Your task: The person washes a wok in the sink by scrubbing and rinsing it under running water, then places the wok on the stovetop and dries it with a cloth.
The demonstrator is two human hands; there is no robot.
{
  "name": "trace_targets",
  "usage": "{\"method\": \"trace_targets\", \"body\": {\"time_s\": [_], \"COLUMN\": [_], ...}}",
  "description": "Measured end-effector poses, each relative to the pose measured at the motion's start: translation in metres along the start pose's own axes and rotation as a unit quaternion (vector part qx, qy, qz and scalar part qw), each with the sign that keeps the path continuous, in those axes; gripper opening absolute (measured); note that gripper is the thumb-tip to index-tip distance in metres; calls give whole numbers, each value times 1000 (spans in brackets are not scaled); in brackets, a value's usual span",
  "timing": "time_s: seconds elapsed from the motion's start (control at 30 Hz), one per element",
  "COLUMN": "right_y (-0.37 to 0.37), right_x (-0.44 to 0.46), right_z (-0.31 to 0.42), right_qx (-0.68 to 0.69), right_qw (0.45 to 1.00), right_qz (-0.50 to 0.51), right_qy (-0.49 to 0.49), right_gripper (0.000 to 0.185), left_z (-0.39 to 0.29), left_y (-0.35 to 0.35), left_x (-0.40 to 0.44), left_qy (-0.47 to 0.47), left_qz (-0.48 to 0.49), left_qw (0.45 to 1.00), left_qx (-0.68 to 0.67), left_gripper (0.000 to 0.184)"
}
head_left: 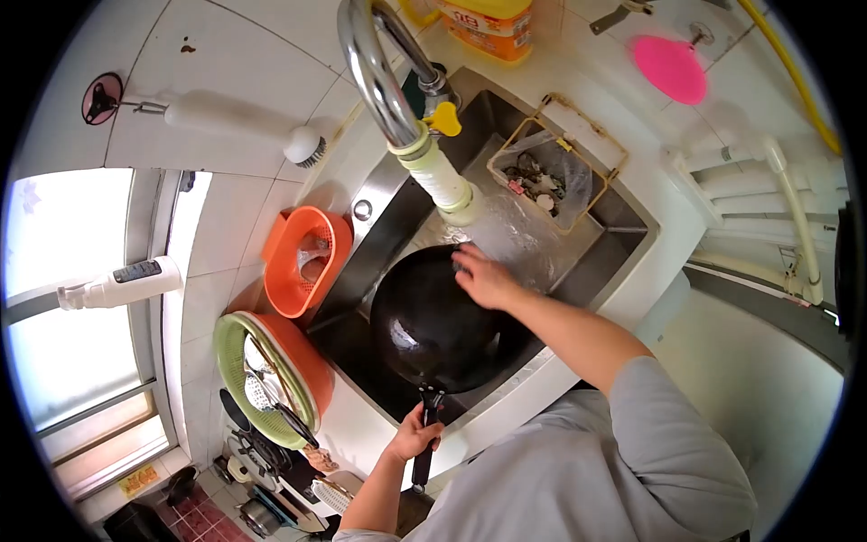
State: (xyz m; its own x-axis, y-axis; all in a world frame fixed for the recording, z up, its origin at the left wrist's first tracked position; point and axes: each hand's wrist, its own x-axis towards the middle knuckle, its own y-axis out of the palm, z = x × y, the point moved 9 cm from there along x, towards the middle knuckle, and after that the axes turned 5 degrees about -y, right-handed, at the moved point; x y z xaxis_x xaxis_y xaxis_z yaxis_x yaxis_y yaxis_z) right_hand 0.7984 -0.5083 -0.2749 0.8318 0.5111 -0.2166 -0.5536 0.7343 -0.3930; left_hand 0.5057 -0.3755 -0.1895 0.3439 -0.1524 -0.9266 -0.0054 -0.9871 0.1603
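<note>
A black wok (433,316) lies tilted in the steel sink (397,194), its dark inner surface wet and shiny. My left hand (414,437) is wrapped around the wok's black handle (423,465) at the near edge of the sink. At the wok's far rim, my right hand (486,278) has its fingers curled and pressed against the inner surface; a small dark thing seems to be under the fingertips, too hidden to name. Water runs from the faucet (388,90) through its pale nozzle (447,191) and splashes just beyond the right hand.
A wire basket (601,194) lined with a plastic bag of scraps hangs at the sink's right. Left of the sink stand an orange basket (282,287) and a green colander (228,361) with utensils. A yellow bottle (492,32) stands behind the faucet.
</note>
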Motion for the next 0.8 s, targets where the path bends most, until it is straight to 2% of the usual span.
{"method": "trace_targets", "body": {"time_s": [0.07,0.13,0.17,0.2,0.27,0.37,0.4,0.47,0.5,0.53,0.57,0.63,0.67,0.7,0.73,0.8], "right_y": [8,5,6,-4,7,49,44,27,27,31,64,87,103,118,136,156], "right_x": [20,24,36,42,44,68,70,75,80,84,105,109,107,107,101,80], "right_z": [-53,-73,-81,-78,-97,-124,-89,-8,17,33,26,78,92,92,100,130], "right_qx": [14,48,36,8,53,-31,-51,6,-72,-150,-153,-135,-145,-176,-227,-207], "right_qw": [990,983,992,996,983,987,986,988,986,977,979,979,970,959,924,900], "right_qz": [19,-12,-13,-36,51,0,53,86,87,86,125,146,188,218,304,366], "right_qy": [139,175,122,85,166,158,149,125,126,126,45,-40,-60,-34,-40,-112], "right_gripper": [52,54,60,49,48,45,46,47,43,39,37,36,36,38,38,38], "left_z": [5,10,10,9,9,12,14,21,28,32,33,27,29,20,21,22], "left_y": [-5,-11,-14,-18,-26,-31,-32,-36,-39,-40,-43,-49,-48,-46,-46,-45], "left_x": [5,12,13,15,18,23,24,27,30,31,33,36,34,28,28,31], "left_qy": [-12,-12,-14,-15,-12,-5,-8,-10,-9,-9,-7,20,29,-10,-17,-29], "left_qz": [-3,6,0,-7,-13,-13,-18,-28,-33,-38,-54,-82,-94,-116,-118,-122], "left_qw": [1000,999,998,997,994,992,992,991,991,991,986,976,971,965,963,960], "left_qx": [20,36,57,79,108,126,127,129,129,131,159,199,216,235,241,252], "left_gripper": [37,38,37,37,36,37,37,36,36,35,34,35,36,39,39,40]}}
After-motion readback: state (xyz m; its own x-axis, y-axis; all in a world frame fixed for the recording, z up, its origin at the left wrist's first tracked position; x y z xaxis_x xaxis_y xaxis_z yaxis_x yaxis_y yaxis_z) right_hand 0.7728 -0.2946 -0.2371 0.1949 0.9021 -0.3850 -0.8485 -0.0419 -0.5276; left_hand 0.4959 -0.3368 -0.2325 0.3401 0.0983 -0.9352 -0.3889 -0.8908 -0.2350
